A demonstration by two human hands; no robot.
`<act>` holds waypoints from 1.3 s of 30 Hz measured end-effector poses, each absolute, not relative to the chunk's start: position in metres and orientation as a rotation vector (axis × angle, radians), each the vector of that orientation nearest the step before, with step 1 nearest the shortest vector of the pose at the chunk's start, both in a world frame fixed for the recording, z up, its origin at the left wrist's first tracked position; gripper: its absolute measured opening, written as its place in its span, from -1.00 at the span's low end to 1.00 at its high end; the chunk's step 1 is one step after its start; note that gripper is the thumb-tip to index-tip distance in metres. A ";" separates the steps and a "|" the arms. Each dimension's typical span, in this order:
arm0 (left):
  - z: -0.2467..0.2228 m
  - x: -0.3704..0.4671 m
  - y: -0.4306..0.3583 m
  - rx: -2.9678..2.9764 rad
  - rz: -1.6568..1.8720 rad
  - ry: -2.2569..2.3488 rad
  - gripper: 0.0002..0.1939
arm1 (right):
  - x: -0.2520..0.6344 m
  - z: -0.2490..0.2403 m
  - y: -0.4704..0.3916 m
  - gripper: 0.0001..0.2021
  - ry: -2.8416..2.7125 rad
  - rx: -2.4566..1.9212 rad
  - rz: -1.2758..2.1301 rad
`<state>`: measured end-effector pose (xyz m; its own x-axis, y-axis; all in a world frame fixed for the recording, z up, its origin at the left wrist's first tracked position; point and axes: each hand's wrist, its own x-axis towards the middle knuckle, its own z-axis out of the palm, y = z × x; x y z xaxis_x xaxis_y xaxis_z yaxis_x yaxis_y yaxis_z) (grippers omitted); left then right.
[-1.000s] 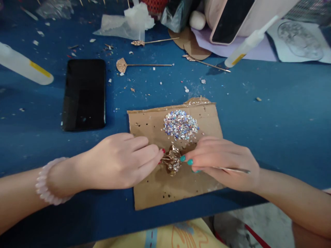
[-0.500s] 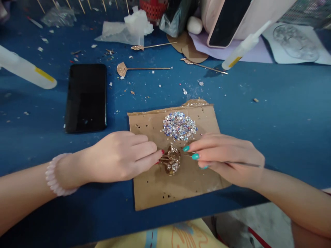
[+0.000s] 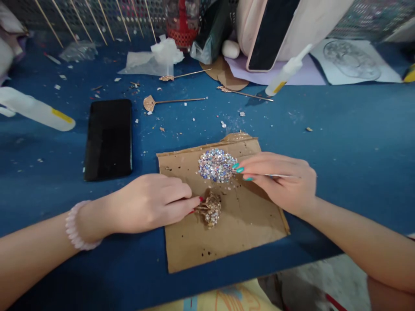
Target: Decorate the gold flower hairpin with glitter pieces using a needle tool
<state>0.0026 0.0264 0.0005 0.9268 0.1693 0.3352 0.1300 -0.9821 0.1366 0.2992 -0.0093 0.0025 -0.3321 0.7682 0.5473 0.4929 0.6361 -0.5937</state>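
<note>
Over the lower left of a brown cardboard sheet (image 3: 253, 224), my left hand (image 3: 155, 203) pinches the stems of a gold ornament (image 3: 212, 209) partly covered with small shiny stones. A round pile of blue, white and pinkish stones (image 3: 216, 165) lies on the upper part of the cardboard. My right hand (image 3: 280, 179) is closed around a thin metal tool (image 3: 275, 175), whose tip is at the right edge of the pile. The fingertips of my left hand hide part of the stems.
Left of the cardboard lie a black phone (image 3: 109, 139) and a white bottle (image 3: 39, 110). Behind are gold hairpin-like pieces (image 3: 175, 102), a second white bottle (image 3: 287, 73), plastic bags (image 3: 142, 64), paper sheets and a pink object with a black panel. Scraps are scattered about.
My right hand has moved up and away from the gold ornament, bringing the tool to the stone pile. My left hand still holds the ornament. The view has shifted slightly.
</note>
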 end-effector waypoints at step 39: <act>0.001 0.005 0.026 2.925 0.520 0.322 -0.69 | 0.298 -0.005 0.004 -0.80 -1.988 -1.139 0.304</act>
